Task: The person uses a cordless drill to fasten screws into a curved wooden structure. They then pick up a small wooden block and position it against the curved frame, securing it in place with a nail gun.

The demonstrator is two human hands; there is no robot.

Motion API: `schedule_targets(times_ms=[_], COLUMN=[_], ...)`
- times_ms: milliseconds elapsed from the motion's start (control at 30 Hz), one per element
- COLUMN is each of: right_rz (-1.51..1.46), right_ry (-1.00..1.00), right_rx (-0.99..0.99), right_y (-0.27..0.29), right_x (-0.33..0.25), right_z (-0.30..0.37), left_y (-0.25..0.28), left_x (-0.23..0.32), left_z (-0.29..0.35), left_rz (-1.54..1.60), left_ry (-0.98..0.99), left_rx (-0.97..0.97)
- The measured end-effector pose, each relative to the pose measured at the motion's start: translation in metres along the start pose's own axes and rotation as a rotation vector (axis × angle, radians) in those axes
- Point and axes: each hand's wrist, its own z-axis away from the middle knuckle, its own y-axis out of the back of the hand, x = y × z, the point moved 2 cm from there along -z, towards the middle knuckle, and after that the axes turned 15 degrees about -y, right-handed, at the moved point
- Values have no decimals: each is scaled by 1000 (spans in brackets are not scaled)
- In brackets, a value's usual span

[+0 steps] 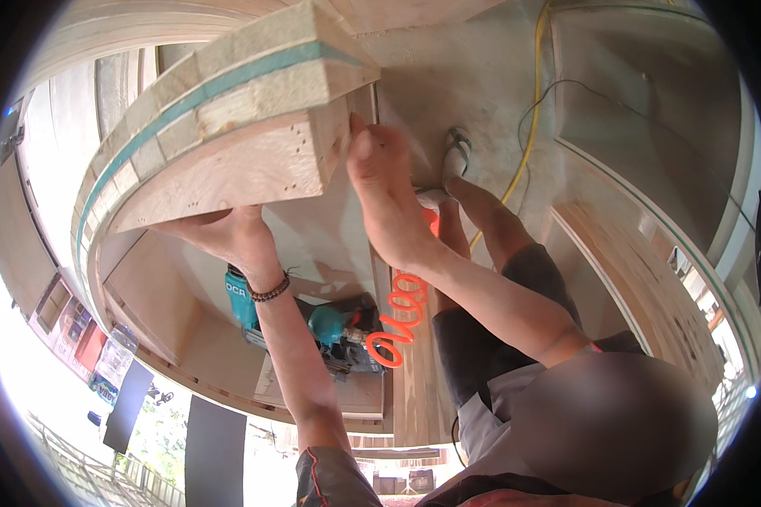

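A thick curved wooden piece [228, 169] with a teal stripe along its layered edge fills the upper left. Nail marks dot its flat face near the corner. My left hand [237, 232], a beaded bracelet at its wrist, grips its lower edge from below; its fingertips are hidden by the wood. Close beside the square end of that piece is my right hand [382, 165], fingers curled in and slightly blurred. Whether something small is in them cannot be made out. Under my forearms lie teal power tools [330, 325], with an orange coiled air hose [395, 325] next to them.
A yellow hose [531, 139] and a thin dark cable [596, 89] cross the floor beyond my legs. On the right a long wooden panel [634, 279] leans along a curved frame. Curved wooden framing surrounds the tools. A clear plastic bottle [117, 351] stands at lower left.
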Motion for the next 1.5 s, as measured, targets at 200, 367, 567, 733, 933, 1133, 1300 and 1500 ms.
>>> schedule_targets(times_ms=[200, 367, 567, 733, 933, 1133, 1300, 1500], right_rz=[226, 280, 39, -148, 154, 175, 232, 126], right_ry=[214, 308, 222, 130, 112, 286, 272, 277], right_rx=[198, 235, 220, 171, 169, 184, 303, 422], right_y=[5, 6, 6, 8, 21, 22, 16, 5], right_x=[18, 18, 37, 41, 25, 21, 23, 30], right_z=[-6, -7, -15, -20, -25, -23, -27, -35], left_y=[6, 5, 2, -2, 12, 24, 26, 29], left_x=[-6, -4, -3, 0, -20, -52, -59, -64], left_z=[5, 4, 3, -1, 0, 7, 9, 9], left_rz=[-185, -191, -94, 11, -381, -486, -541, -559], left_ry=[-18, -32, -23, -61, -109, 36, -41, -23], left_rx=[0, 1, 8, 12, -73, -151, -125, -132])
